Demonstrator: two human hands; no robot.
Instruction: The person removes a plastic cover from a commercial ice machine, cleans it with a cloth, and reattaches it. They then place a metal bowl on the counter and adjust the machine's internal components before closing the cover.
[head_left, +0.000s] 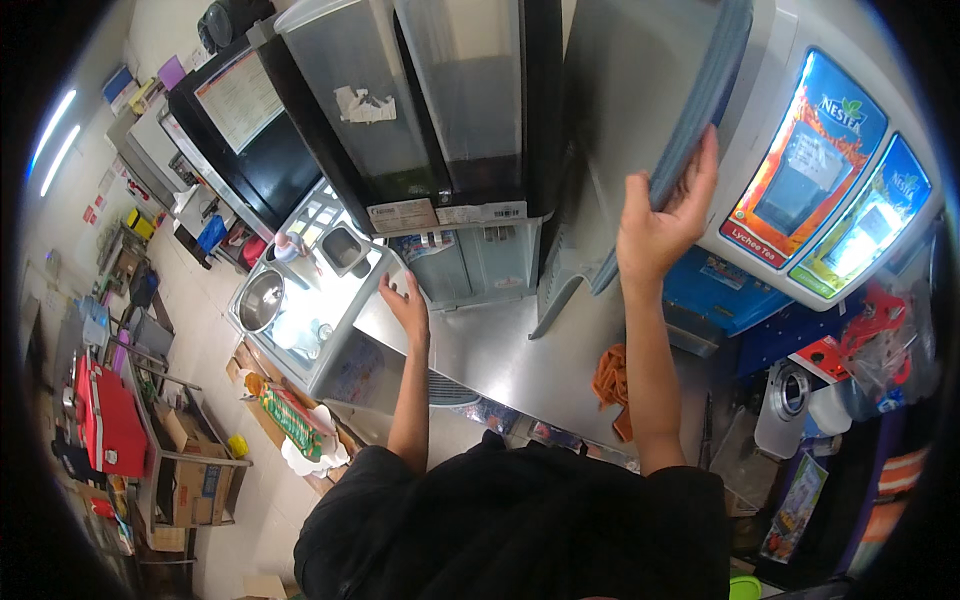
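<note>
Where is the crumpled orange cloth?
In the head view, the crumpled orange cloth lies right of centre on the shiny metal counter, just left of the person's right forearm.

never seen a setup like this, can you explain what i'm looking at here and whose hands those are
There's no robot: these are a person's own bare hands. The single picture comes from a wide fisheye camera on their head, looking down, so straight edges bend near the rim.

The right hand grips the edge of a tall, flat grey panel, thumb on one side and fingers on the other. The left hand is open and holds nothing.

Below the hands is a shiny stainless-steel countertop, with a crumpled orange cloth lying on it. Ahead stands a black-framed machine with two see-through bins; to the right is a drinks dispenser with lit picture panels.
</note>
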